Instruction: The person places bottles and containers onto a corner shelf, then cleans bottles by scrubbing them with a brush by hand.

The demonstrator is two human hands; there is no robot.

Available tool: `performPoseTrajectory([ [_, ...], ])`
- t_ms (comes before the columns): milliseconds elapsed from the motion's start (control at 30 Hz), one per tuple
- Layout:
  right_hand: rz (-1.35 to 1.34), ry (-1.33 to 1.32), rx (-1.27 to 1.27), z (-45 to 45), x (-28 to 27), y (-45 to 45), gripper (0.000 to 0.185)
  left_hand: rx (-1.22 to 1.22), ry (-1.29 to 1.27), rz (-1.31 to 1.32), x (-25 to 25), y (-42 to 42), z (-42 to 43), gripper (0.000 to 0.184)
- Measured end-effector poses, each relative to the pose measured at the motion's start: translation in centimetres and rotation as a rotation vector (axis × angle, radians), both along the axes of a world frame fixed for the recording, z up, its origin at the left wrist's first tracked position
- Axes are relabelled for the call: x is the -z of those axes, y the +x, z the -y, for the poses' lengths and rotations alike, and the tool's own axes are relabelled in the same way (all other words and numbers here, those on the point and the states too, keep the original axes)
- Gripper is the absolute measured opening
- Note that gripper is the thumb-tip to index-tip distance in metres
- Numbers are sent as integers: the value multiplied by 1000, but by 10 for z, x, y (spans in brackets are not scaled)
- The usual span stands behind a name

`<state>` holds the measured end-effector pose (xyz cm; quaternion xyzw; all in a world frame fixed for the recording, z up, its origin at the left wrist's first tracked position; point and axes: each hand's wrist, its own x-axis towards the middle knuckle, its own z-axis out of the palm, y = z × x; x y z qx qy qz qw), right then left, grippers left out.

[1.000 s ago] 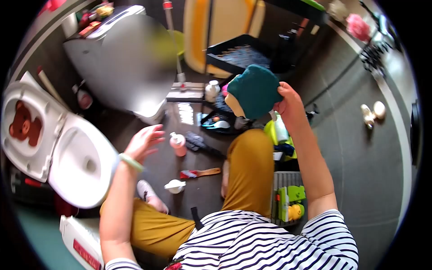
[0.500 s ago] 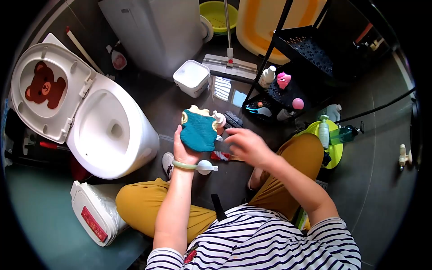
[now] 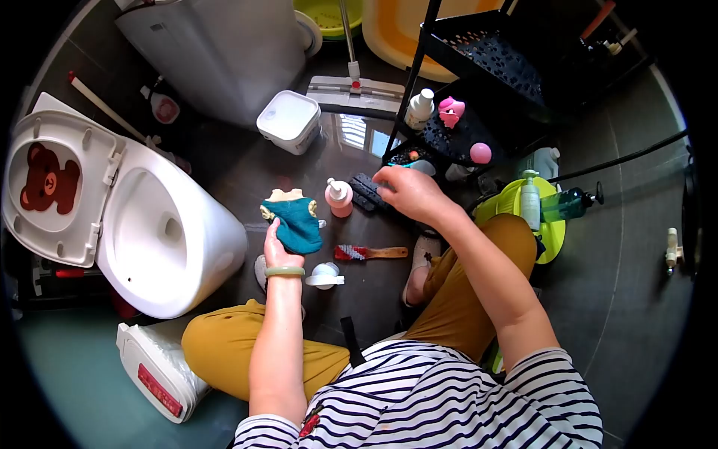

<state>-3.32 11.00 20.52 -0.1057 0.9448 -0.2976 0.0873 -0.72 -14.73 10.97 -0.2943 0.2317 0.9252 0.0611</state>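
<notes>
My left hand (image 3: 283, 247) is closed on a small teal fabric item (image 3: 299, 227) with cream and yellowish trim, held above the floor. My right hand (image 3: 413, 196) is beside a dark, ribbed object (image 3: 366, 193) on the floor, its thumb and fingers apart. Whether the fingertips touch that object I cannot tell. Between the hands stands a pink pump bottle (image 3: 339, 200) with a white top. Nearer me lie a wooden-handled brush (image 3: 372, 253) with red and white bristles and a white round object with a flat tab (image 3: 324, 276).
The toilet (image 3: 168, 239) stands at left with its lid up, a white bin (image 3: 161, 374) nearer me. Ahead are a white tub (image 3: 289, 123) and a floor squeegee (image 3: 355, 94). A black rack (image 3: 479, 67) and a green basin with bottles (image 3: 552, 243) flank my right side.
My right hand has moved forward, away from my body, to beside the dark ribbed object. My left hand has drawn away from the pump bottle to the left, still holding the teal item.
</notes>
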Motion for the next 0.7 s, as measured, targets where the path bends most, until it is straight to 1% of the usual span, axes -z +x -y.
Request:
performPoseTrajectory([
  [67, 6, 34, 1, 2, 13, 2, 25, -34, -48, 43, 11, -1, 3, 36],
  [100, 42, 93, -26, 0, 19, 4, 24, -50, -72, 65, 16, -1, 4, 34],
  [133, 78, 152, -52, 1, 22, 6, 22, -77, -157, 99, 14, -1, 1, 33],
  [233, 74, 135, -91, 8, 25, 6, 20, -98, -242, 127, 4, -2, -4, 31],
  [300, 33, 118, -110, 12, 25, 5, 20, -80, -261, 111, 5, -2, -7, 31],
  [400, 92, 182, -136, 20, 25, 4, 19, -54, -285, 56, 18, -5, -7, 32],
  [467, 131, 248, -165, 21, 25, 4, 22, -43, -321, 54, 16, -6, -10, 31],
  [533, 133, 241, -155, 18, 25, 3, 22, -39, -354, 48, 16, -4, -10, 31],
  [667, 126, 264, -146, 13, 33, 2, 21, -26, -369, 21, 15, -6, -10, 30],
  [700, 67, 252, -146, 11, 41, 3, 19, -22, -356, 16, 15, -6, -11, 30],
])
